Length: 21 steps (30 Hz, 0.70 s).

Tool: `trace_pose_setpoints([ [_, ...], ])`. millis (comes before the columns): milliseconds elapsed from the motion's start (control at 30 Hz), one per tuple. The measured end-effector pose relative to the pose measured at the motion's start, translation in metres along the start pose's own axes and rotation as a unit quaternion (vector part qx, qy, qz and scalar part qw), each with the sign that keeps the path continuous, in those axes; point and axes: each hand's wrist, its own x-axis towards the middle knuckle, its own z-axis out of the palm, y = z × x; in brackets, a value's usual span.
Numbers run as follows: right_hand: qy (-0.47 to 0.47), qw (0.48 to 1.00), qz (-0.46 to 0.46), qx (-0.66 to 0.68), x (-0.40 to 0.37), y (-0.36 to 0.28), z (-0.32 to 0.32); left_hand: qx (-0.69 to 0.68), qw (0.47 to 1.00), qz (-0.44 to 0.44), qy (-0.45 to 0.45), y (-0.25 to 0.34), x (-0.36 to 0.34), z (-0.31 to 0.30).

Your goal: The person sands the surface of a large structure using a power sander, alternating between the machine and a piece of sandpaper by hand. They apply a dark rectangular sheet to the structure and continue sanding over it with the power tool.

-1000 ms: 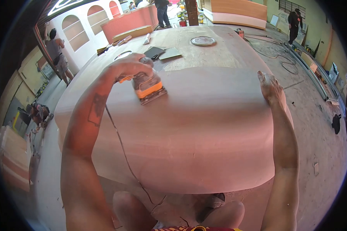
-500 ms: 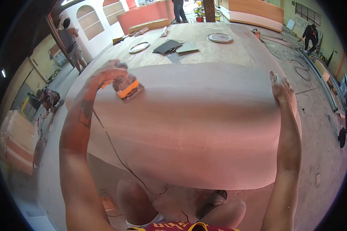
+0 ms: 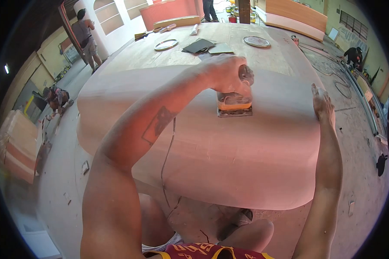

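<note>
My left hand (image 3: 231, 73) is wrapped over the top of an orange-and-dark electric sander (image 3: 234, 106). The sander's flat pad rests against the upper curve of a large pinkish, rounded panel (image 3: 229, 159) in front of me. A thin dark power cord (image 3: 165, 155) hangs down across the panel below my left forearm. At the panel's right edge, my right hand (image 3: 323, 103) lies with fingers stretched out, holding nothing. Beyond the sander, dark and grey sheets that look like sandpaper (image 3: 198, 45) lie on the pale top, partly hidden behind my left hand.
Two round metal-looking lids, one left (image 3: 166, 44) and one right (image 3: 256, 41), lie on the far top near a white tube (image 3: 194, 29). A hose (image 3: 341, 88) and long metal lengths (image 3: 363, 95) cover the right floor. Several people are around the room.
My left hand has moved the sander rightward across the panel, from its left part to near the middle. My right hand stays on the right edge. The view has shifted slightly.
</note>
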Motion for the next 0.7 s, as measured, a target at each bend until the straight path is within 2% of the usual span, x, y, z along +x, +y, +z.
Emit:
trace_pose_setpoints([
  [67,0.001,1.0,-0.004,0.009,-0.002,0.001,-0.002,-0.009,1.0,-0.023,0.011,-0.018,-0.005,-0.002],
  [200,0.001,1.0,-0.008,0.024,-0.002,0.002,-0.004,-0.061,0.991,-0.114,0.043,-0.1,-0.051,-0.032],
  [267,0.001,1.0,-0.009,0.026,-0.001,0.0,-0.005,-0.019,0.98,-0.192,0.047,-0.14,-0.078,-0.055],
  [400,-0.001,1.0,0.007,0.006,-0.006,-0.008,-0.01,0.014,0.961,-0.258,0.094,-0.221,-0.135,-0.085],
  [533,0.006,1.0,-0.003,-0.029,-0.01,-0.012,-0.01,-0.029,0.951,-0.29,0.107,-0.249,-0.171,-0.107],
  [700,-0.006,0.993,-0.018,-0.118,0.01,-0.043,0.011,-0.029,0.945,-0.311,0.096,-0.271,-0.174,-0.116],
])
